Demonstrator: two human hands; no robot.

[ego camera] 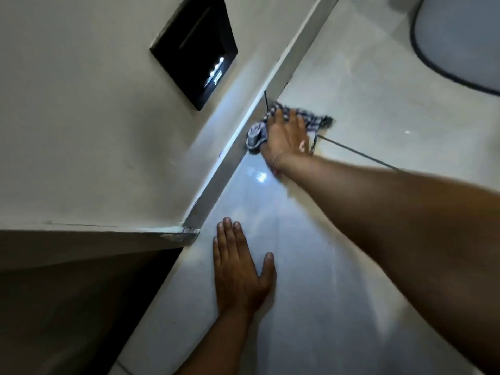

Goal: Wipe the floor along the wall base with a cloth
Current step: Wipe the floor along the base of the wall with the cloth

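A blue-and-white checked cloth lies bunched on the pale tiled floor, right against the grey skirting at the wall base. My right hand presses flat on top of the cloth, fingers spread, arm stretched out from the right. The cloth's edges stick out beyond the fingertips and beside the palm. My left hand rests flat on the floor nearer to me, fingers together, thumb apart, holding nothing. It lies just in front of the wall's outer corner.
A black panel with small lights is set in the white wall above the skirting. A rounded grey object with a dark rim sits on the floor at the top right. A dark opening lies left of the corner. A dark grout line crosses the floor.
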